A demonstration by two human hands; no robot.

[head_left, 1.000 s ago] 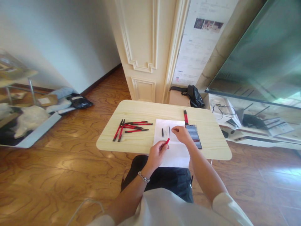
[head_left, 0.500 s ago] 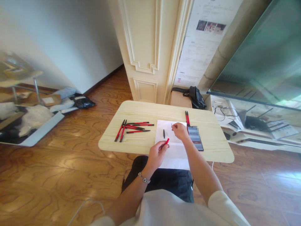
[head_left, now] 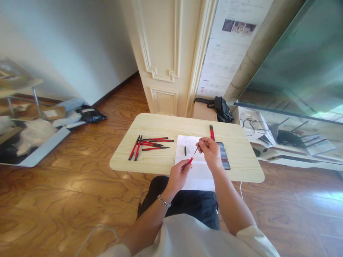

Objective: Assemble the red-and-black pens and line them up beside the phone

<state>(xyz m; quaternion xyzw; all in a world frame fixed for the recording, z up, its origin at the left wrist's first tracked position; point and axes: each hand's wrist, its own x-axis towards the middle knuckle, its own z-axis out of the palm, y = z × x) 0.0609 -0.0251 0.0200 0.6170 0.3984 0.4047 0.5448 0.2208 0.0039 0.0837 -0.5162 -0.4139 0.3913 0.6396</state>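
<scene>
My left hand (head_left: 179, 175) is closed around a red pen barrel (head_left: 190, 160), its end poking out past the fingertips. Between the fingers of my right hand (head_left: 211, 151) is a thin dark pen refill (head_left: 196, 150), tilted with its tip just above the barrel's end. Whether the two touch I cannot tell. A black pen cap (head_left: 185, 151) lies on the white paper (head_left: 198, 182) beneath my hands, with a small clear piece (head_left: 188, 151) beside it. Several red and black pens (head_left: 154, 144) lie in a loose group to the left.
Two more red pens (head_left: 212, 132) lie near the table's (head_left: 249, 171) far edge. A phone (head_left: 224, 157) is right of the paper, partly behind my right hand. Beyond the table sits a black bag (head_left: 222, 109) on a box. A door panel (head_left: 163, 101) stands close behind.
My right hand has turned and come closer to the left one, bringing the refill to the barrel's end. My left hand keeps its hold on the barrel. The view has shifted slightly.
</scene>
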